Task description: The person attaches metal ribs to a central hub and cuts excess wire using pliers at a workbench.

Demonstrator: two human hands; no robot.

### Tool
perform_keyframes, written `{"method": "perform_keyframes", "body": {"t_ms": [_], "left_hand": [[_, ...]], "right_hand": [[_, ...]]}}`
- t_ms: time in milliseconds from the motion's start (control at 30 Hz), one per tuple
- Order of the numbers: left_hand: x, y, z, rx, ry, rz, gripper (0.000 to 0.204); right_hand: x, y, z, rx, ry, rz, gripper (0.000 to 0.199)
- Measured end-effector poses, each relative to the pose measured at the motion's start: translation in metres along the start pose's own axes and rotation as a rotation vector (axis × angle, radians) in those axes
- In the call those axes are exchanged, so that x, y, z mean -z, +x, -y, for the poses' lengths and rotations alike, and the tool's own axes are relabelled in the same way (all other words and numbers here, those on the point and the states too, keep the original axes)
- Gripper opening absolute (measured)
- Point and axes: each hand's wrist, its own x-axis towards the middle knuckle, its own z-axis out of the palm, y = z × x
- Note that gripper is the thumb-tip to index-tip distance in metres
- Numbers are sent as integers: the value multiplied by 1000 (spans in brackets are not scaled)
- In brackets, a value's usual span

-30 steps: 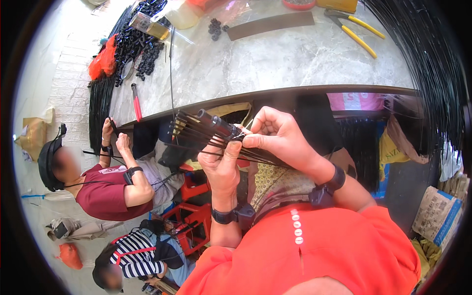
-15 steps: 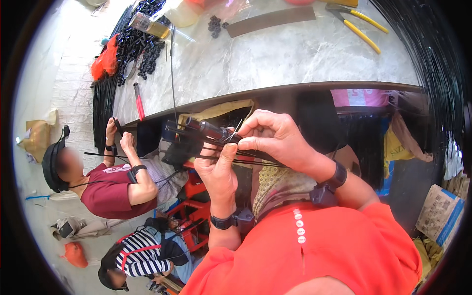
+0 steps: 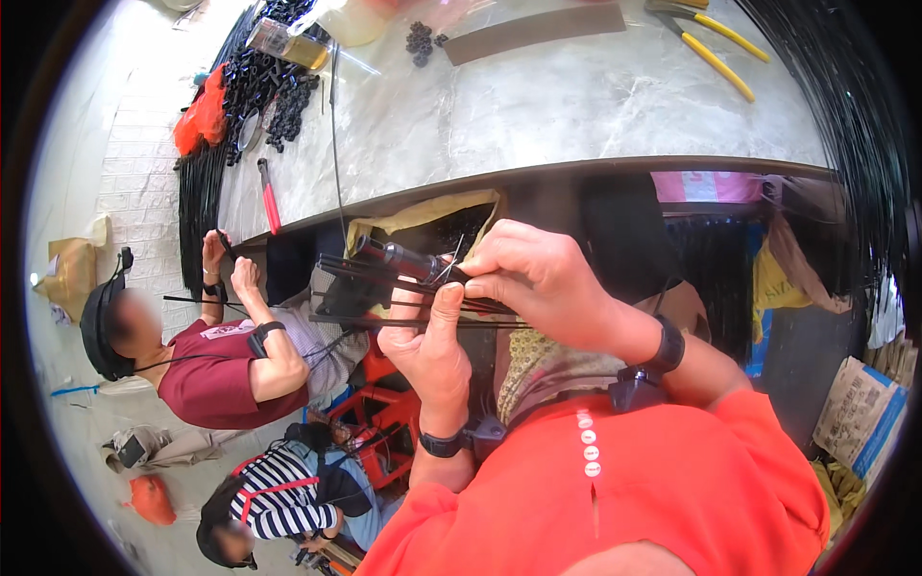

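In front of my chest, my left hand (image 3: pixel 427 350) is closed round a bundle of thin black rods (image 3: pixel 360 271), its thumb pressing on top. The rods stick out to the left past my fingers. A dark cylindrical fitting (image 3: pixel 413 259) lies along the rods' upper side. At its right end a thin pale strand (image 3: pixel 451 264) crosses it. My right hand (image 3: pixel 543 274) pinches the bundle close to that strand, thumb against forefinger. What exactly sits between those fingertips is hidden.
Beyond my hands a grey marble-look table (image 3: pixel 538 115) holds yellow-handled pliers (image 3: pixel 715 58), a dark flat strip (image 3: pixel 538 34), a red-handled tool (image 3: pixel 269 197) and a heap of small black parts (image 3: pixel 279 77). Long black rods (image 3: pixel 845 115) hang at right. At left sits a co-worker (image 3: pixel 226 374).
Both hands stay on the bundle, with small finger shifts at the strand. The rods have spread slightly, with lower ones now apart on the left. The view has shifted a little.
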Motion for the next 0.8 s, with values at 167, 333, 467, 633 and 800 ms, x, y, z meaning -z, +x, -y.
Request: {"method": "perform_keyframes", "body": {"t_ms": [167,333,467,633,800], "left_hand": [[-1,-1,4,-4,7,-74,23],[0,9,10,-8,25,-56,24],[22,11,20,56,-125,13,28],[25,9,19,105,-214,54,30],[22,2,13,64,-111,46,28]], "right_hand": [[-11,-2,4,146,-284,5,7],[-16,1,-6,112,-307,-12,7],[-16,2,-2,-65,-56,-14,13],[-20,-1,-7,-3,20,-54,15],[-15,-1,-4,170,-142,0,13]]}}
